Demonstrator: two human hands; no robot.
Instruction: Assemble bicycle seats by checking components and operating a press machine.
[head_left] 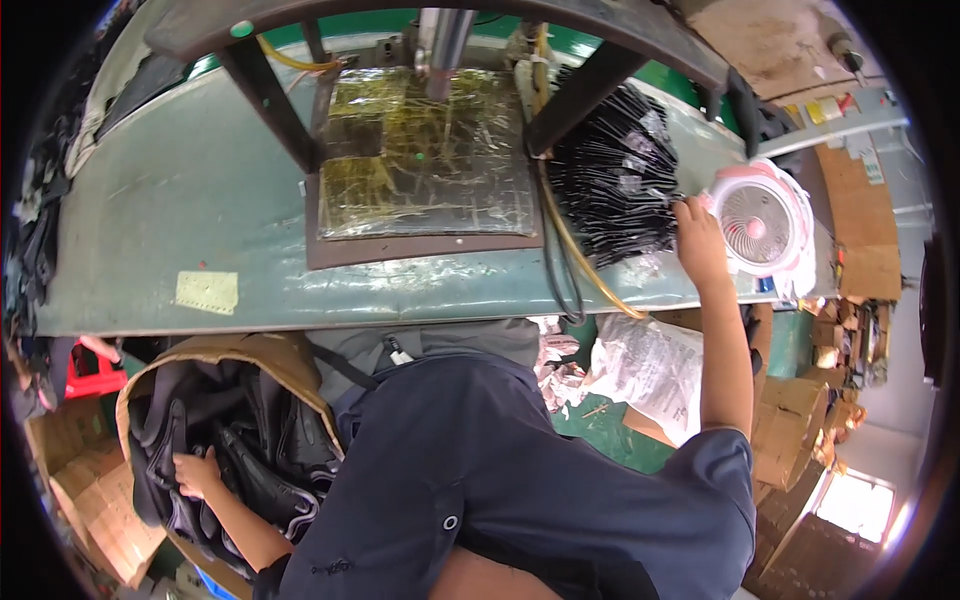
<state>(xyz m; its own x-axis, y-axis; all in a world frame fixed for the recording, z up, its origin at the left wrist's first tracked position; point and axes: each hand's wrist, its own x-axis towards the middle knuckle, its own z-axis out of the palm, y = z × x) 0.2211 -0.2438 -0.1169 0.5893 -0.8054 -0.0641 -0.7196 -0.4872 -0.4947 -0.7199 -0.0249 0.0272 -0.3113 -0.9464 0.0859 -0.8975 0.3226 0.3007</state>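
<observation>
My left hand (197,473) reaches into a cardboard box (128,420) at the lower left. Its fingers curl on one of the black moulded, padded pieces (262,455) that fill the box. On the bench at the right, a dense row of thin black pieces (615,185) stands packed together, with a few clear glossy bits on it. My right hand (697,235) is at the right end of that row, fingers bent and closed on the edge of a thin black piece. The fingertips are partly hidden.
A press with a dark frame (270,110) stands over a flat plate (425,190) covered in shiny yellowish film. A pink and white fan (755,225) is beside my right hand. A hose (575,250) hangs over the bench edge. Below lies a clear plastic bag (650,370).
</observation>
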